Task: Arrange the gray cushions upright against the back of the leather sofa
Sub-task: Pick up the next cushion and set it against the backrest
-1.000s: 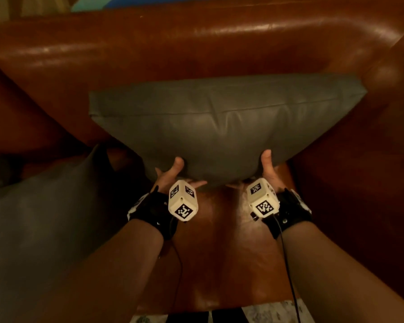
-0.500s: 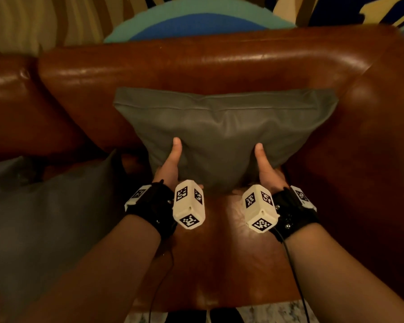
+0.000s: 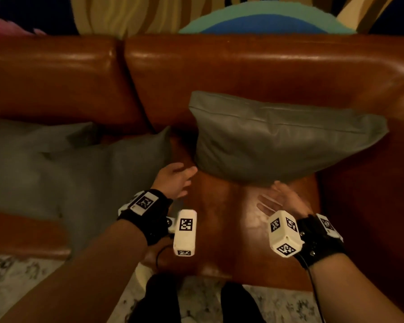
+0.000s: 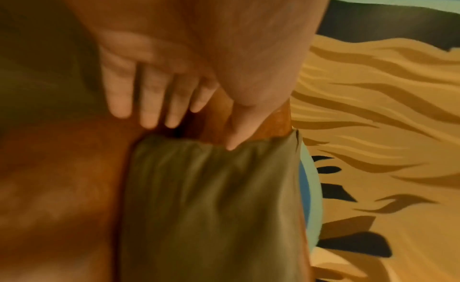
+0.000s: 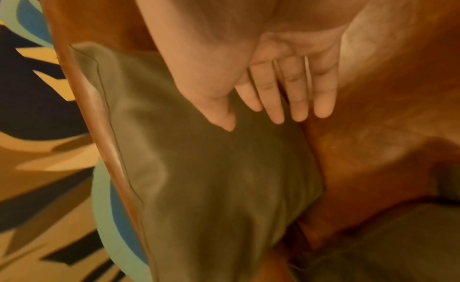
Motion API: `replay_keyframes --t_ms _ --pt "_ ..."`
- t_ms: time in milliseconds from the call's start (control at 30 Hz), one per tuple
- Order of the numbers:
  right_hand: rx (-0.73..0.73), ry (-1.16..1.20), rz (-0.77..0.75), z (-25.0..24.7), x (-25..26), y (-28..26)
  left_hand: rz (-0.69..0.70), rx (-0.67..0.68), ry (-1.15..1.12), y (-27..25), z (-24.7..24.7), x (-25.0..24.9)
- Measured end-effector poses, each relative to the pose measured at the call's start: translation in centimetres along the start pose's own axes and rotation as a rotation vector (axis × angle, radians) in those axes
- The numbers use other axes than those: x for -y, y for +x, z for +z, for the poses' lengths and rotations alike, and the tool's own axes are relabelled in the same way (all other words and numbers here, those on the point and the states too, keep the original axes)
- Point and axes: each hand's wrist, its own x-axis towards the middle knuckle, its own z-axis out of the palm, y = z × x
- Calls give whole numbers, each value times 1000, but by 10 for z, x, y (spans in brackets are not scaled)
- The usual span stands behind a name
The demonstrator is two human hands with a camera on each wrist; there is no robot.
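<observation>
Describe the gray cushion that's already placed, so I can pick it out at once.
Start at the brown leather sofa and follow its backrest to the right-hand seat, beside the armrest. The upright gray cushion leans there against the back, just beyond both open hands. Unlike the other gray cushion lying flat on the left seat, it stands on edge.

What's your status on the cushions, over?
Left hand and right hand open, off the cushion. One gray cushion upright against sofa back. Second cushion lying flat on left.

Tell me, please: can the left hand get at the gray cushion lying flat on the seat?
Probably yes. The left hand is open and holds nothing, right beside the flat cushion, with nothing between them.
</observation>
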Motion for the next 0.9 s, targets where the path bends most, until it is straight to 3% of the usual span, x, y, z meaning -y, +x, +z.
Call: replay_keyframes --t_ms 133,233,367,433,500,733,900 --pt "27 -201 -23 72 -43 -10 44 -276 260 1 -104 16" --pt "106 -431 -57 155 -73 -22 22 -399 217 11 -193 23" --pt "23 -926 -393 248 -116 -9 -14 -417 243 66 -294 50" --pt "32 -987 -411 282 -132 4 -26 -394 285 115 -334 82" --pt "10 -996 -388 306 -139 19 -57 -375 261 148 -355 96" --pt "-142 -1213 -310 325 -129 47 -71 -315 129 143 -346 67" --pt "-45 -1191 -387 323 -125 48 -18 -288 83 142 -332 62"
